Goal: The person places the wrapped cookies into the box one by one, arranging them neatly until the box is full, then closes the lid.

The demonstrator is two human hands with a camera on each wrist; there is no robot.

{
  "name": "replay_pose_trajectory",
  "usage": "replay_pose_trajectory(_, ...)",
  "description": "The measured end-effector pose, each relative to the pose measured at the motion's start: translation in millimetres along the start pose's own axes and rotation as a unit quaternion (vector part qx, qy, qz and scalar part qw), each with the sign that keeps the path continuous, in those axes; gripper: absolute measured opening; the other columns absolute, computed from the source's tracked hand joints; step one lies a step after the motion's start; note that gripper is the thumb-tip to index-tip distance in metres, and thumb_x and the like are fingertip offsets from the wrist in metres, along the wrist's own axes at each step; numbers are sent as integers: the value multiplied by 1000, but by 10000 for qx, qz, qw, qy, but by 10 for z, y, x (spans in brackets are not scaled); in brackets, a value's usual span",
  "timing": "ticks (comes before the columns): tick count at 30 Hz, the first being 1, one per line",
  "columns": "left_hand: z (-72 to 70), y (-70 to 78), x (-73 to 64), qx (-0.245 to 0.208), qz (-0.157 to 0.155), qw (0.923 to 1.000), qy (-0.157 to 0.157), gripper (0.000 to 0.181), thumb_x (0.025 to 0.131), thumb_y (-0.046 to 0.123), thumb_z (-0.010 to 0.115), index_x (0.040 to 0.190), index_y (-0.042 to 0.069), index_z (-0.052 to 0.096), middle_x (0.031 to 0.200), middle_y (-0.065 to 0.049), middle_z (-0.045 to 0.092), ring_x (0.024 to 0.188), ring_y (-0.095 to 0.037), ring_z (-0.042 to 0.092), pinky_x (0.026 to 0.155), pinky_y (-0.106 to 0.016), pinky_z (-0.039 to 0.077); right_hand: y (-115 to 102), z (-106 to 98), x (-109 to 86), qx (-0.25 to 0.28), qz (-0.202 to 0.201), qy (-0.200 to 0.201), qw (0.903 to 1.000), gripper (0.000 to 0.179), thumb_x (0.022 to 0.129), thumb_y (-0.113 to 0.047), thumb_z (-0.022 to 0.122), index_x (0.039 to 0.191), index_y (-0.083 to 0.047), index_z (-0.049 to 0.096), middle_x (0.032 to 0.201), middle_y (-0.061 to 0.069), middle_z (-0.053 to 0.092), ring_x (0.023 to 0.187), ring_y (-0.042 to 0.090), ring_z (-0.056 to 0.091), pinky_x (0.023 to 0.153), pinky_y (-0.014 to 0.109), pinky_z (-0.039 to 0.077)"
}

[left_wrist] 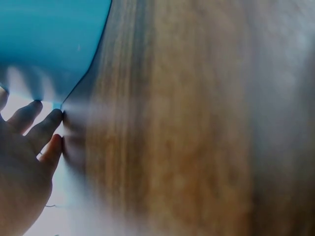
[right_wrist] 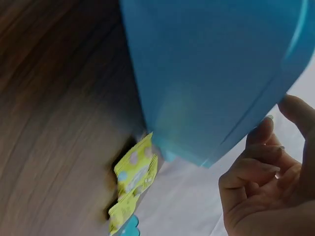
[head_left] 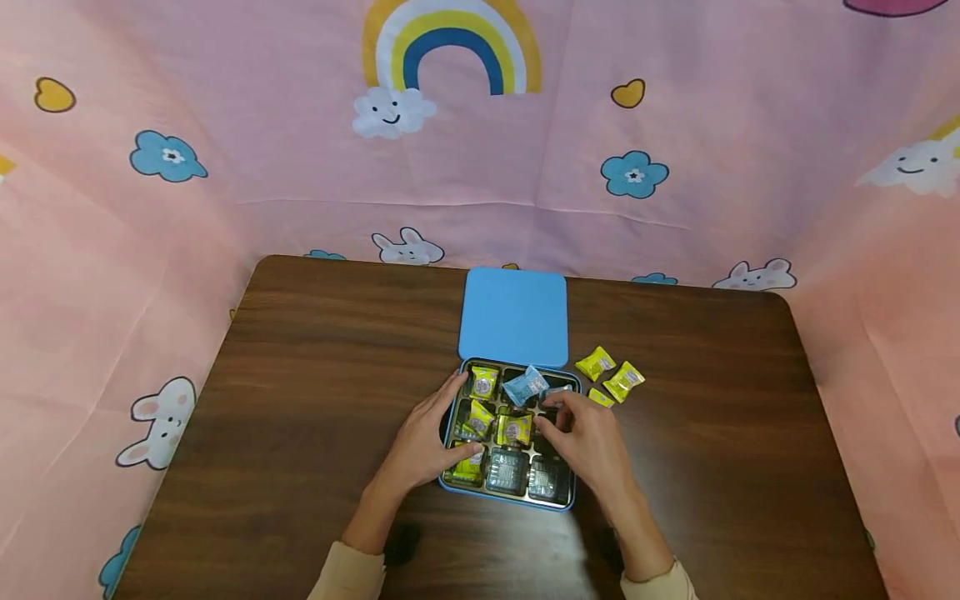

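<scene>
A blue tin [head_left: 510, 498] with a divided plastic insert stands on the table. Wrapped yellow candies [head_left: 514, 429] lie in its left column and middle compartment. A wrapped blue candy [head_left: 526, 385] sits tilted in the far middle compartment; another blue candy [head_left: 557, 392] shows partly beside the right index finger. My left hand [head_left: 418, 442] rests along the tin's left side with straight fingers, thumb over the near-left candy. My right hand [head_left: 592, 437] bends over the tin's right side, thumb and index apart near the candies. In the right wrist view its fingers [right_wrist: 263, 130] meet the rim.
The tin's blue lid [head_left: 514, 317] lies flat behind it. Several loose yellow candies [head_left: 624, 382] lie on the dark wooden table [head_left: 322, 375] to the right of the tin. A pink patterned cloth [head_left: 480, 167] hangs behind the table and at both sides.
</scene>
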State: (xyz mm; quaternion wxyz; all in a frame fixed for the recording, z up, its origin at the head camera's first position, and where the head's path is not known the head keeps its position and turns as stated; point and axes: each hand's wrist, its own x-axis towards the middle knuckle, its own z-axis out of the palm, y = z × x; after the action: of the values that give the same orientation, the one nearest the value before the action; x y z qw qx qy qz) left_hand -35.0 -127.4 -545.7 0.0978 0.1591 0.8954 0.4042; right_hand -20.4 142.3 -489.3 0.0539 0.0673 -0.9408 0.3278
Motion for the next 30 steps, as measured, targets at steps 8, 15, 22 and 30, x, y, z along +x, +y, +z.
replay_pose_trajectory(8, -21, -16, 3, -25, -50, 10000, 26, 104, 79, 54, 80, 159, 38, 16, 164, 0, 21, 143, -38, 33, 103, -69, 33, 94, -57, 5, 72, 232, -108, 9996, 24, 81, -23, 84, 102, -16, 76, 65, -14, 52, 44, 3, 33, 43, 24, 27)
replay_pose_trajectory(15, -13, -11, 21, -27, 12, 10000, 37, 104, 79, 54, 79, 160, 36, 16, 164, -2, 22, 142, -39, 34, 103, -69, 33, 126, -91, 1, 10, 322, -213, 9993, 24, 82, -25, 83, 103, -17, 76, 65, -14, 53, 45, 4, 35, 43, 24, 26)
replay_pose_trajectory(22, -3, -13, 17, -65, -8, 10000, -14, 103, 80, 54, 79, 160, 37, 15, 164, -2, 21, 143, -38, 33, 104, -68, 33, 151, -100, -5, 13, 367, -241, 9990, 25, 82, -24, 84, 104, -16, 76, 65, -13, 53, 45, 3, 34, 43, 24, 27)
replay_pose_trajectory(30, -31, 3, 11, -322, -156, 9993, 65, 104, 80, 42, 83, 160, 36, 17, 164, 6, 18, 145, -31, 31, 103, -62, 38, 240, -145, -17, -50, 439, -113, 9990, 24, 81, -22, 84, 102, -16, 75, 65, -13, 55, 46, 3, 40, 43, 25, 32)
